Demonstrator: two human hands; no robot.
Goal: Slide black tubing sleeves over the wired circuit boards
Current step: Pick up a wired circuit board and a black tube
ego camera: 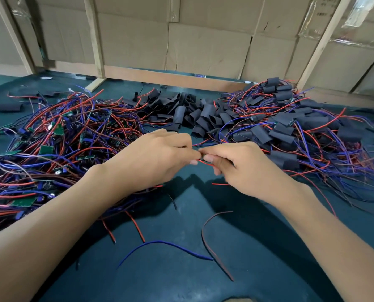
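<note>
My left hand [157,158] and my right hand [240,166] meet fingertip to fingertip over the middle of the dark green table [181,269]. Both pinch thin wires; a red wire [205,163] shows between them, and what else they hold is hidden by the fingers. Left of my hands lies a heap of bare green circuit boards [57,136] tangled in red, blue and black wires. A pile of loose black tubing sleeves [194,114] sits just beyond my hands. To the right is a heap of sleeved boards [290,127] with trailing wires.
Loose wires lie on the table near me: a blue wire [166,245], a dark red wire [212,243] and short red ends [138,227]. A stray black sleeve [8,107] lies far left. Cardboard panels with wooden battens [96,40] close off the back edge.
</note>
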